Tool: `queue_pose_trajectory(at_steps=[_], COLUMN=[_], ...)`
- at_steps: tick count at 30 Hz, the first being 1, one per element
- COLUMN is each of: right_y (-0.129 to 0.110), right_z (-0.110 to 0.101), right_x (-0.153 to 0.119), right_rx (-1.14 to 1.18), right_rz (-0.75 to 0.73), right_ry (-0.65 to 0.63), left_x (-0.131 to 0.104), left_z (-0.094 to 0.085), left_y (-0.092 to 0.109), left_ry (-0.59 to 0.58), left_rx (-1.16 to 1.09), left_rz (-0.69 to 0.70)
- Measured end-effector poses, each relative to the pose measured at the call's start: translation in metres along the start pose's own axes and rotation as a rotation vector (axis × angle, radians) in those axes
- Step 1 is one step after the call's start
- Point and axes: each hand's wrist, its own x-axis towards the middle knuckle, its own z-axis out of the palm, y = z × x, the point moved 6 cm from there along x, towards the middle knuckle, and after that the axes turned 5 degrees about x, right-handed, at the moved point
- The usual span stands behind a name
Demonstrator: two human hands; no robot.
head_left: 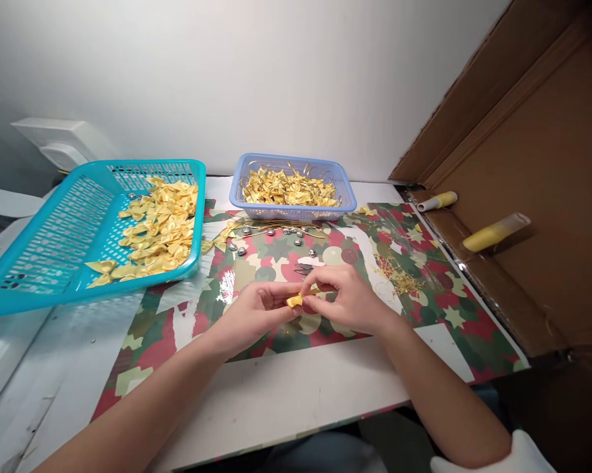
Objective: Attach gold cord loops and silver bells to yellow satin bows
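Note:
A small yellow ribbon bow [294, 301] is pinched between my two hands, low over the patterned sheet. My left hand [263, 309] grips it from the left with thumb and fingers. On the other side my right hand [342, 295] closes thumb and forefinger at the bow's middle, where a thin gold strand seems to run out to the right. Partly covered by my right hand, a pair of pliers or cutters [304, 269] lies just beyond. Several silver bells [297, 242] are scattered farther back, near a bundle of gold wire ties [276, 225].
A teal basket [86, 220] with yellow bows stands at the left. Against the wall, a blue basket [296, 211] holds bows with gold ties. Gold clippings [399, 276] lie right, beside a cardboard wall [532, 164] with two yellow tubes [495, 234] attached.

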Motion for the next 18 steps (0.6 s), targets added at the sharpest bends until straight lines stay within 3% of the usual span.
queue_pose_trajectory(at_steps=[10,18], right_y=[-0.0014,0.0015], right_z=[-0.003,-0.0032], right_x=[0.0018,0.0016], right_rx=[0.041,0.208], right_rz=[-0.02,0.084], right_ry=[0.089,0.062], left_x=[-0.001,-0.0021], left_z=[-0.0034,-0.006], left_y=[0.0072,0.0017], left_ry=[0.135,0.164], left_rx=[0.139,0.017], left_rz=[0.048,0.0])
